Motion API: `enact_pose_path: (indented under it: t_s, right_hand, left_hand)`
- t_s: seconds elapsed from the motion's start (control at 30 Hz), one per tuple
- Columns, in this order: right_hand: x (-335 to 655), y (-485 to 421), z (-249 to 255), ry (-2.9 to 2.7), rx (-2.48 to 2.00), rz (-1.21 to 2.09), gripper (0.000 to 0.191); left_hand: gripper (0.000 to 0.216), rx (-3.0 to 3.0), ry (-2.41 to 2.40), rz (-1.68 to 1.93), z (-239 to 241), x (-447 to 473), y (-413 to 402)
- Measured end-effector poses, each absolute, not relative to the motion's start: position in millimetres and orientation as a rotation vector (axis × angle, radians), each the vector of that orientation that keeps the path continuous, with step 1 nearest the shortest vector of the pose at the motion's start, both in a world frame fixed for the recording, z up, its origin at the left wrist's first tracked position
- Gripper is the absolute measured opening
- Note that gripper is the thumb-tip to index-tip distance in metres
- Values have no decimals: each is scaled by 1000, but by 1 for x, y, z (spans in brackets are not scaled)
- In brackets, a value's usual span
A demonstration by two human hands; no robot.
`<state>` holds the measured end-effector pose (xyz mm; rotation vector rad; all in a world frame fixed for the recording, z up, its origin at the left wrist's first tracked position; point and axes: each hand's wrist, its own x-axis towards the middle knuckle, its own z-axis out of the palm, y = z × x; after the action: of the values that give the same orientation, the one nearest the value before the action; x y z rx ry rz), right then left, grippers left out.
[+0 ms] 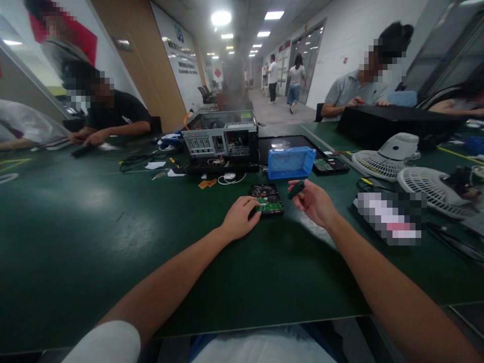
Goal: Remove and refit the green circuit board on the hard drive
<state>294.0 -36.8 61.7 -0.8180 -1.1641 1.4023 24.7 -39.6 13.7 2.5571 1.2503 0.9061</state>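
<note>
A hard drive [265,194] lies on the green table with its green circuit board facing up. My left hand [242,217] grips its left edge, the fingers curled against the side and the thumb near the front corner. Just right of the drive, my right hand [312,201] is closed around the dark green handle of a screwdriver [296,189]. Its thin shaft slants down toward the drive's right edge; whether the tip touches a screw is too small to tell.
Behind the drive stand a blue plastic bin [291,164] and an opened computer case [221,138]. Another hard drive [330,166] lies right of the bin. White fans [389,156] and cables occupy the right side. Co-workers sit across the table, one beside a black box [393,123].
</note>
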Motion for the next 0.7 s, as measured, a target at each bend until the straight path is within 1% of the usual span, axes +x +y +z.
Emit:
enact_pose_path:
  t_s: [0.1,0.27,0.43,0.7]
  right_hand:
    - [294,-36,62,-1136,-817,1439,39]
    - [295,-34,62,-1124,-826,1398,34]
    - [295,-34,62,-1140,-864,1346,34]
    - [296,-35,63,-1141,-845,1376,31]
  left_hand:
    - [27,2585,1239,878,14,25,-40]
    - [28,2642,1225,810,13,24,-40]
    - [26,2657,1202,842,13,25,-40]
    - [24,2638,1153,908,14,25,-41]
